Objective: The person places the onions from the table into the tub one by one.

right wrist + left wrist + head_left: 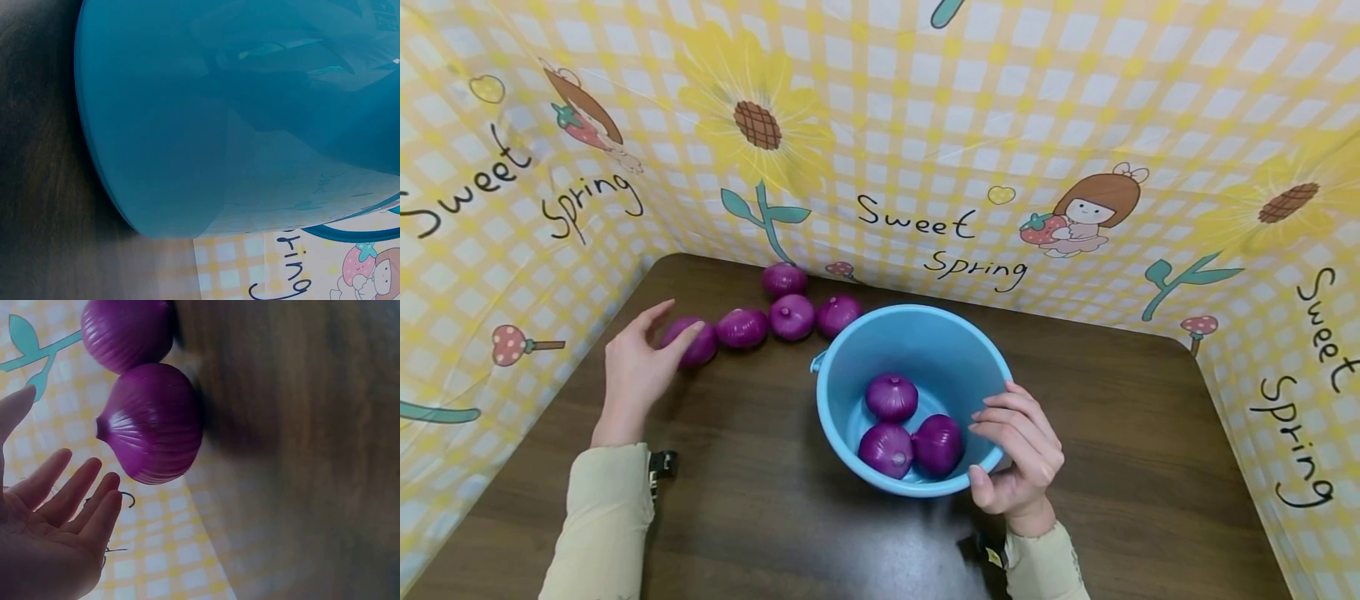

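Head view showed the left hand (638,367) spread close to the leftmost round, glossy purple onion (703,345) on the brown wood-grain worktop (752,475), the right hand (1018,446) gripping a light-blue, round plastic bucket (917,346). Reaching seemed underway; the next move likely called for pinching that onion.

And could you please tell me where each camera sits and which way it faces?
Head: worn on the head, looking forward and down at the brown wood-grain table, shiny purple onions and round blue plastic bucket; left hand, right hand and cream sleeves show.
Left wrist: worn there, facing two onions; part of the left hand shows.
Right wrist: worn there, facing the bucket's outer wall; I can make out no hand.
Shared: head and left wrist share onions and left hand; head and right wrist share the bucket.
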A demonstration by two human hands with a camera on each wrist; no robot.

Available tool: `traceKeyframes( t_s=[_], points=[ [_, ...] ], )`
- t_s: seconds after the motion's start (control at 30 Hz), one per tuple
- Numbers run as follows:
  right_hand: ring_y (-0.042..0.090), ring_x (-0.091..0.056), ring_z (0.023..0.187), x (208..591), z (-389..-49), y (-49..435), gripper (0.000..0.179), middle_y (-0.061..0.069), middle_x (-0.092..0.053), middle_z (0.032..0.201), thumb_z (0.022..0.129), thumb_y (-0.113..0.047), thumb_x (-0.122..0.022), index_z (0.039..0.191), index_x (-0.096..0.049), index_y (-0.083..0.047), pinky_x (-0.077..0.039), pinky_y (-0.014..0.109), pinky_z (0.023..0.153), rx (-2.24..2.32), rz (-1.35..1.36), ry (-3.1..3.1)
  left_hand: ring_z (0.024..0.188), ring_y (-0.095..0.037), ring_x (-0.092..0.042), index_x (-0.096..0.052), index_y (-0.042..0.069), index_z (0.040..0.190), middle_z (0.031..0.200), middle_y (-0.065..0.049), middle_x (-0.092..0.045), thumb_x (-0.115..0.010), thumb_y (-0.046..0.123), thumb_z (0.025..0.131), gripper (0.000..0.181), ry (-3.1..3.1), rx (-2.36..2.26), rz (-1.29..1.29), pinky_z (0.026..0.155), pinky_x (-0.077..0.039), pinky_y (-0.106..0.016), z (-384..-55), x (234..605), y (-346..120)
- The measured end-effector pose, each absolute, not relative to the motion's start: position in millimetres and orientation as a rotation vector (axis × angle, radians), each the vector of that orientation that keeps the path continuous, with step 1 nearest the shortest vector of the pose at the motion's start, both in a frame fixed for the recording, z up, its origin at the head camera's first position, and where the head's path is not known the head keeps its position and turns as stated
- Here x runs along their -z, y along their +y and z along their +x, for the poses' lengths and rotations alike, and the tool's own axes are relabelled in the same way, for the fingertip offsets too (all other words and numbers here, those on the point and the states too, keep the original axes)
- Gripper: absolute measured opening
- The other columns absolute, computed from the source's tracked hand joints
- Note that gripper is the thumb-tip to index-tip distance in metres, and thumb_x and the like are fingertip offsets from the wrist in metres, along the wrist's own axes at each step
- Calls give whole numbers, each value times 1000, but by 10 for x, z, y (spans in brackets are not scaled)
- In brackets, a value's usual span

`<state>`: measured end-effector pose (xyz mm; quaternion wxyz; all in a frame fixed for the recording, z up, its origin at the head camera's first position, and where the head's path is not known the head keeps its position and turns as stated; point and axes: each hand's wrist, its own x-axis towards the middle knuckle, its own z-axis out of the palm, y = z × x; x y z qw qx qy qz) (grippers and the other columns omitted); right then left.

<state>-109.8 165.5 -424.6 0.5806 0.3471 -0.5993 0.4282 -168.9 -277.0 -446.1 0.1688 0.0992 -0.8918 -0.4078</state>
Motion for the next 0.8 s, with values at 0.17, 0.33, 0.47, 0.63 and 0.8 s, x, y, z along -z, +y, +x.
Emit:
traceKeyframes(
  t_s=[0.17, 0.33, 0.47, 0.63, 0.8],
  points=[
    [37, -60, 59, 4251, -1095, 1660, 55, 15, -64, 62, 90, -43, -61, 58, -63, 2, -56, 45, 92, -1003, 812, -1403, 127, -41, -55, -54, 8, 147, 139, -23, -58, -71, 48, 94, 69, -2560, 1164, 329, 101, -43, -57, -1711, 4519, -2811],
    [37, -60, 60, 4261, -1095, 1669, 55, 15, -64, 62, 90, -44, -61, 58, -64, 2, -55, 45, 92, -1002, 810, -1412, 129, -44, -53, -50, 7, 150, 142, -25, -54, -71, 49, 94, 73, -2600, 1196, 363, 102, -43, -59, -1723, 4535, -2848],
    [37, -61, 60, 4267, -1096, 1674, 55, 15, -65, 63, 90, -44, -61, 59, -64, 2, -55, 45, 93, -1002, 809, -1418, 130, -44, -51, -48, 5, 151, 145, -25, -52, -70, 51, 94, 77, -2627, 1219, 374, 102, -42, -60, -1737, 4528, -2873],
    [37, -61, 60, 4266, -1096, 1678, 55, 15, -65, 63, 90, -44, -61, 59, -64, 2, -55, 45, 93, -999, 808, -1421, 131, -46, -50, -46, 4, 152, 144, -29, -51, -70, 53, 93, 81, -2666, 1237, 383, 102, -42, -60, -1760, 4514, -2890],
    [37, -60, 59, 4271, -1101, 1673, 55, 15, -64, 62, 90, -44, -61, 59, -64, 2, -56, 46, 92, -998, 813, -1406, 131, -47, -49, -44, 2, 153, 143, -31, -51, -70, 51, 94, 82, -2710, 1238, 374, 102, -41, -60, -1768, 4511, -2897]
  ],
)
